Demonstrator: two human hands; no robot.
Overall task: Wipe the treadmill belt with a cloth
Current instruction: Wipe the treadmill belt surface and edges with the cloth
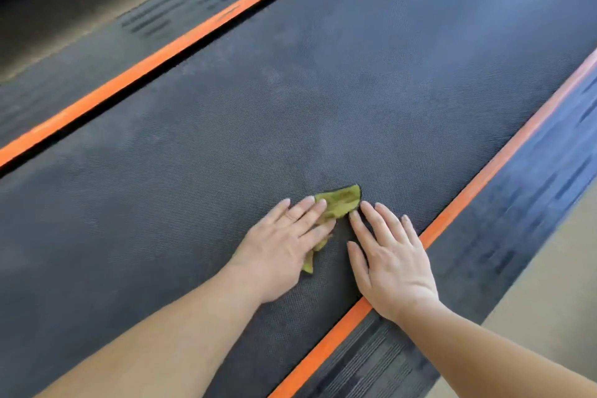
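The cloth [340,202], a small crumpled scrap of yellow-green fabric, lies on the treadmill belt [290,107] near its right edge. The left hand [284,245] lies flat on top of it, its fingers [307,210] straight and slightly spread, pressing the fabric onto the dark textured surface. One corner pokes out past the fingertips and a thin tail shows beside the thumb. The right hand [392,258] rests flat on the belt just beside it, fingers splayed and holding nothing, with the index fingertip touching the cloth's edge. Its wrist crosses the right orange stripe [484,178] that borders the belt. A left orange stripe [161,52] runs along the other side. Outside the right stripe is a dark ribbed side rail [533,210], then pale floor [555,284].

I judge the wiping to be far from finished. Faint pale smudges (dust, most likely) show across the middle of the belt beyond the hands, and the cloth covers only a tiny patch of that broad surface. Nothing clearly separates a cleaned area from an uncleaned one.

Most of the cloth is hidden under the left palm, so its full size and folding cannot be told. Both ends of the belt are cut off by the frame, a white mark at the top edge is too clipped to read, and the rails are blurred.
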